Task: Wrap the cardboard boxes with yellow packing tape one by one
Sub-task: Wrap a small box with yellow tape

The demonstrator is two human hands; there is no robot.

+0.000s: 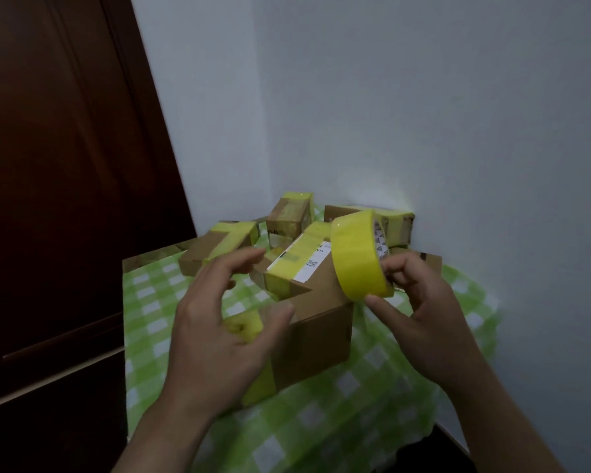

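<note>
A brown cardboard box [316, 332] with yellow tape on its near corner sits on the green checked tablecloth [372, 387]. My left hand [219, 332] hovers over the box's left end with fingers spread and relaxed, close to a crumpled bit of yellow tape [244, 327]. My right hand [420, 302] grips the roll of yellow packing tape [359, 257], held upright above the box's right side, fingers through its core and thumb under its rim. Behind the box lies another taped box with a white label [299, 268].
Several more boxes with yellow tape are piled at the back against the wall corner, one at the left [219, 245], one upright [290, 215], one at the right [398, 225]. A dark wooden door [65, 199] stands at the left. The table's edges are close on both sides.
</note>
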